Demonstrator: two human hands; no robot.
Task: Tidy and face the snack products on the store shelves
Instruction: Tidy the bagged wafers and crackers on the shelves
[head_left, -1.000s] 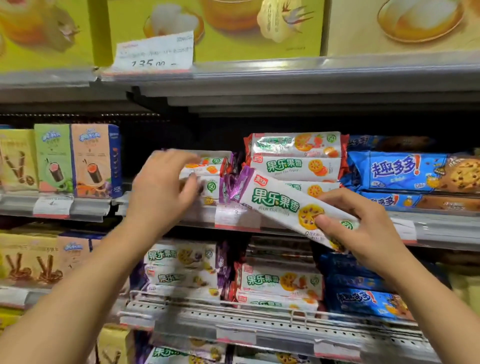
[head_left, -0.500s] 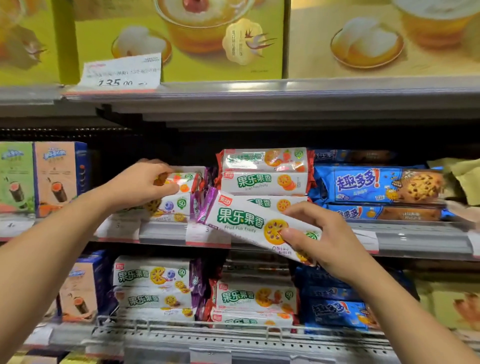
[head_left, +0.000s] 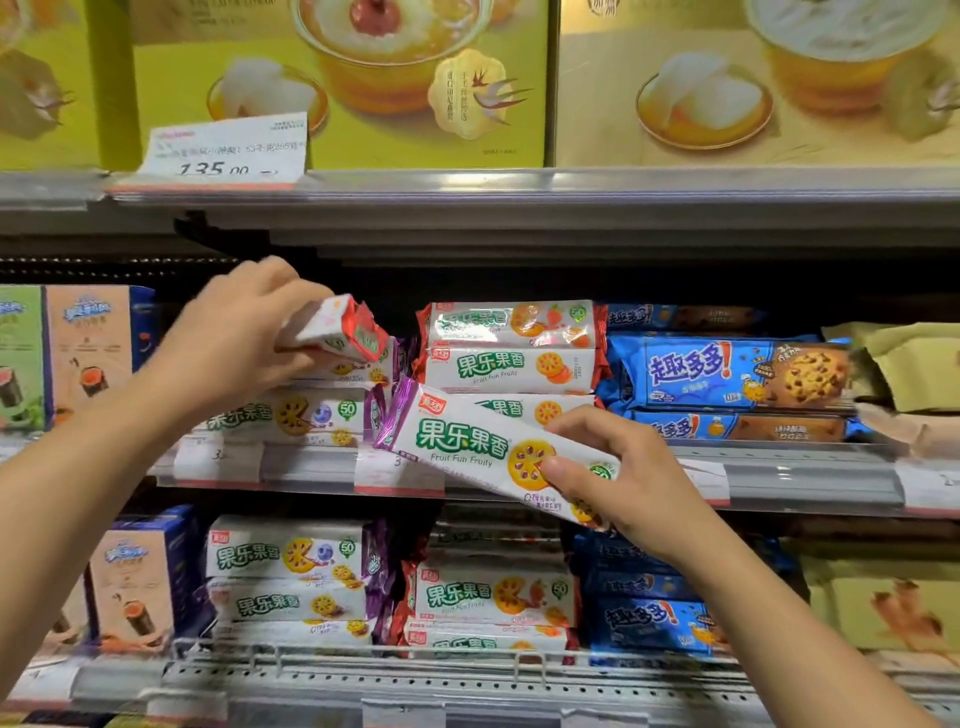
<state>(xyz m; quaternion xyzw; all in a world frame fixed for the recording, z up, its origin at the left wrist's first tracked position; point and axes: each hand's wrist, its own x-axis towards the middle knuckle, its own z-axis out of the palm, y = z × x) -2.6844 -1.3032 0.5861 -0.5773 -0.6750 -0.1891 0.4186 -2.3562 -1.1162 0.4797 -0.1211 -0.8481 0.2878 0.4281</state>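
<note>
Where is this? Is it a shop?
Most likely a shop's snack aisle. Metal shelves carry rows of the same biscuit packs, paper price tags are clipped to the shelf edges, and blue cookie packs sit stacked beside them.

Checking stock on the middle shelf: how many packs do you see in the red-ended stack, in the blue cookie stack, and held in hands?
Red-ended stack: 3
Blue cookie stack: 3
Held: 2, red-ended pack in left hand, purple-ended pack in right hand
Total: 8
</note>
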